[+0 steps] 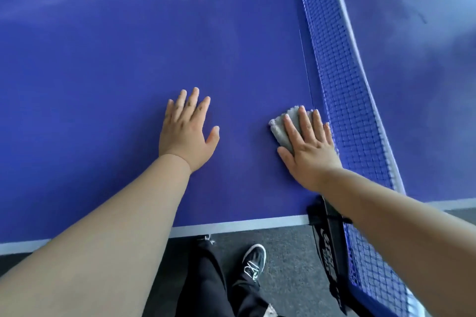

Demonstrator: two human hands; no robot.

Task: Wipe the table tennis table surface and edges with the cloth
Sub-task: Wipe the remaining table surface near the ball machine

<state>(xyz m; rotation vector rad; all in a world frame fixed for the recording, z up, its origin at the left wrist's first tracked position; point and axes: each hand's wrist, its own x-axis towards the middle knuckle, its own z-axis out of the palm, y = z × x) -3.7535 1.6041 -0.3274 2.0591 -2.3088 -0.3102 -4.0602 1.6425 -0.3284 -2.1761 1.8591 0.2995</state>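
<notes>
The blue table tennis table (108, 64) fills most of the view, with a white line along its near edge (239, 224). A small grey cloth (282, 126) lies flat on the surface close to the net. My right hand (309, 147) presses on the cloth with straight fingers, covering most of it. My left hand (186, 131) rests flat on the bare blue surface to the left, fingers spread, apart from the cloth.
A blue net (345, 90) with a white top band runs from the near right to the far side, right beside the cloth. Its black clamp post (329, 237) grips the near edge. Below are grey floor, black trousers and a dark shoe (253, 260).
</notes>
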